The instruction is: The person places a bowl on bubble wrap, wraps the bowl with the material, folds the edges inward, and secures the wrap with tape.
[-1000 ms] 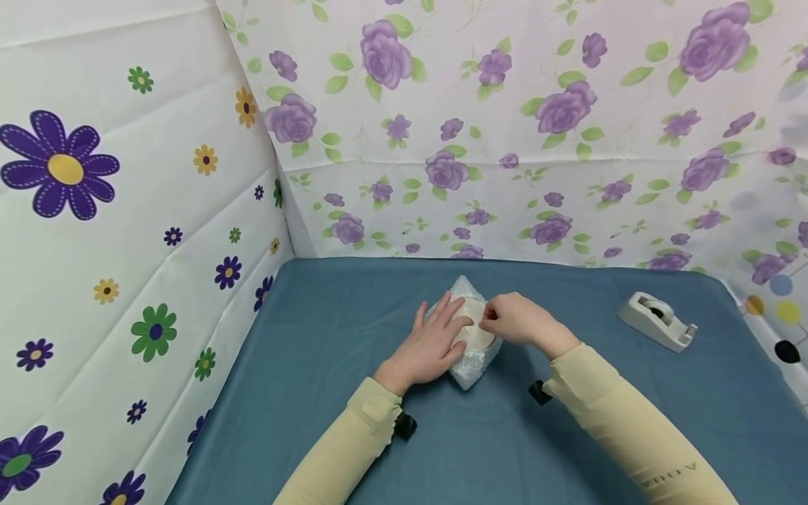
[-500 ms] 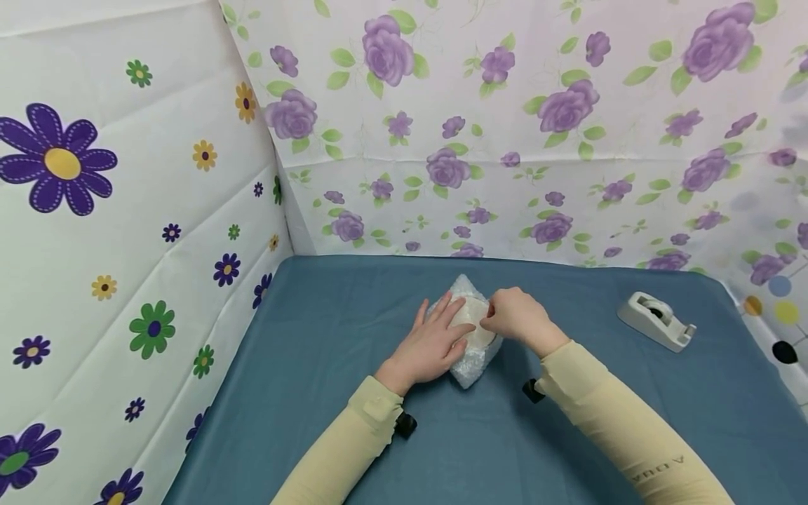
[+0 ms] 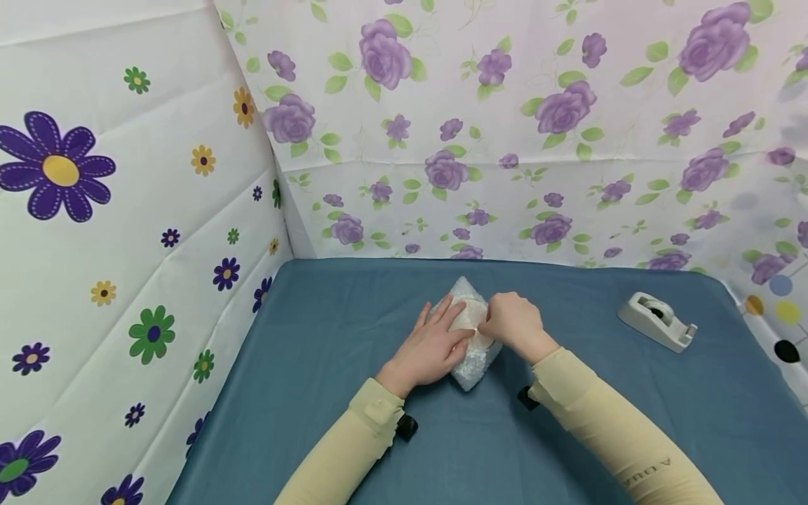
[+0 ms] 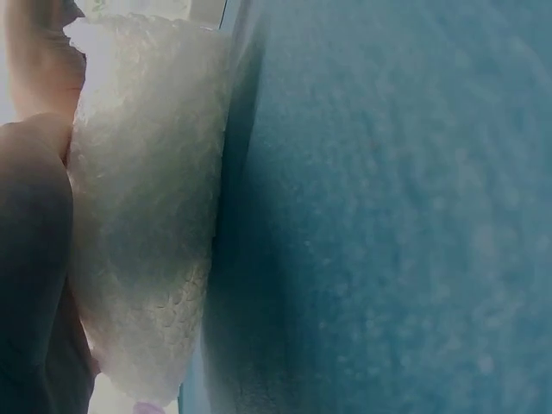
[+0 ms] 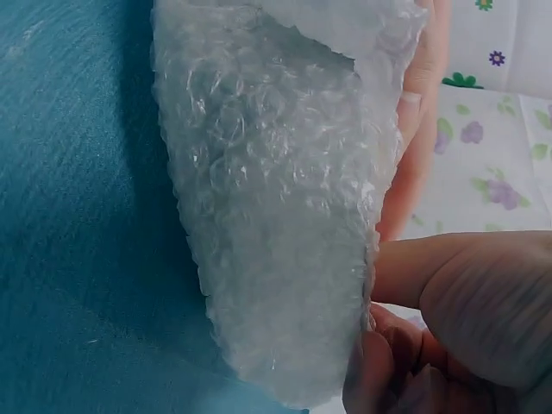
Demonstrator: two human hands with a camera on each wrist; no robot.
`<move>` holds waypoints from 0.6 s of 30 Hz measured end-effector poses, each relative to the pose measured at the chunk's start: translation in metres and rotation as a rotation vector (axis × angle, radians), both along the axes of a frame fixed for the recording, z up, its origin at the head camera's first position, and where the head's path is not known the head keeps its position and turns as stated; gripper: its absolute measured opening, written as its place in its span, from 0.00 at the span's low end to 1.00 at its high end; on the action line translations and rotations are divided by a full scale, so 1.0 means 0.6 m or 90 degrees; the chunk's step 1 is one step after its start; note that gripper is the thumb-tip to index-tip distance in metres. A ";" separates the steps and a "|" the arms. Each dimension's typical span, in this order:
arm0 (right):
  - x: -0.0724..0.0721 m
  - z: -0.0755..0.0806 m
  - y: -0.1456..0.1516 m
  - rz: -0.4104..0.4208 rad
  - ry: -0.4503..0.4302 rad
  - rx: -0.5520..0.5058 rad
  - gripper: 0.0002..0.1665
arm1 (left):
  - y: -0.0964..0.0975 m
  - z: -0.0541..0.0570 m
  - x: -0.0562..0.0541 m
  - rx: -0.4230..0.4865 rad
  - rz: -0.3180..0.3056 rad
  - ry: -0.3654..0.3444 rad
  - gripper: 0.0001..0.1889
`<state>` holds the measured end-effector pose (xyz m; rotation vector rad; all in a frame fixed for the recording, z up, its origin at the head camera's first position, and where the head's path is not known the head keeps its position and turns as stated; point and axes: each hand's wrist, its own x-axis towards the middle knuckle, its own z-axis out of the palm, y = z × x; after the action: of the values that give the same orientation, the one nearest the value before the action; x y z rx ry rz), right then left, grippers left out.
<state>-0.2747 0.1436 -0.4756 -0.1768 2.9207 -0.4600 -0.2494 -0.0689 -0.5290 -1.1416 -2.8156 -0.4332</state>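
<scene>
A bubble-wrapped package [image 3: 468, 368] lies on the table, its pointed ends facing front and back. A pale patch shows on its top; what is inside cannot be made out. My left hand [image 3: 431, 345] rests flat on the package's left side with fingers spread. Curled in at the right side, my right hand [image 3: 514, 324] has its thumb and fingers at the wrap's upper edge and pinches it. The right wrist view shows the bubble wrap [image 5: 267, 190] close up, a loose flap on its side. In the left wrist view the wrapped side [image 4: 147, 207] stands beside my fingers.
A white tape dispenser [image 3: 656, 321] with a roll in it stands at the right of the blue-covered table [image 3: 315, 337]. Flower-printed sheets [image 3: 379, 140] hang behind the table and on the left. Small black wrist cameras [image 3: 406, 426] sit under both sleeves.
My right hand has shifted slightly left and toward me along the package's top edge, its forearm following. My left hand and the package have stayed nearly still.
</scene>
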 end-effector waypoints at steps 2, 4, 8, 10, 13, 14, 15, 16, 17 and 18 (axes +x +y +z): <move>-0.001 -0.001 0.002 -0.010 0.000 -0.006 0.17 | 0.000 0.001 0.000 -0.005 0.001 -0.001 0.23; 0.000 -0.002 0.006 -0.024 -0.003 -0.015 0.15 | 0.000 0.002 0.001 -0.009 0.003 -0.004 0.23; 0.003 -0.005 0.013 -0.038 -0.005 -0.034 0.17 | 0.000 0.005 0.003 -0.016 0.008 -0.012 0.24; 0.003 -0.009 0.016 -0.040 -0.005 -0.043 0.21 | 0.000 0.006 0.004 -0.019 0.012 -0.012 0.24; 0.001 -0.015 0.017 -0.042 -0.008 -0.049 0.28 | 0.001 0.009 0.006 -0.026 0.017 -0.009 0.24; 0.001 -0.016 0.017 -0.043 -0.012 -0.048 0.30 | 0.002 0.010 0.006 -0.029 0.019 -0.008 0.24; 0.000 -0.018 0.017 -0.043 -0.016 -0.046 0.31 | 0.003 0.012 0.007 -0.034 0.020 -0.007 0.24; -0.001 -0.019 0.016 -0.044 -0.019 -0.044 0.31 | 0.005 0.013 0.007 -0.038 0.021 -0.005 0.24; -0.002 -0.019 0.016 -0.043 -0.022 -0.041 0.31 | 0.006 0.015 0.007 -0.043 0.022 -0.004 0.24; -0.002 -0.019 0.015 -0.042 -0.024 -0.038 0.32 | 0.007 0.017 0.007 -0.046 0.023 -0.005 0.24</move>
<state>-0.2760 0.1527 -0.4872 -0.0783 2.8847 -0.5562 -0.2453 -0.0646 -0.5188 -1.1027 -2.8752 -0.3351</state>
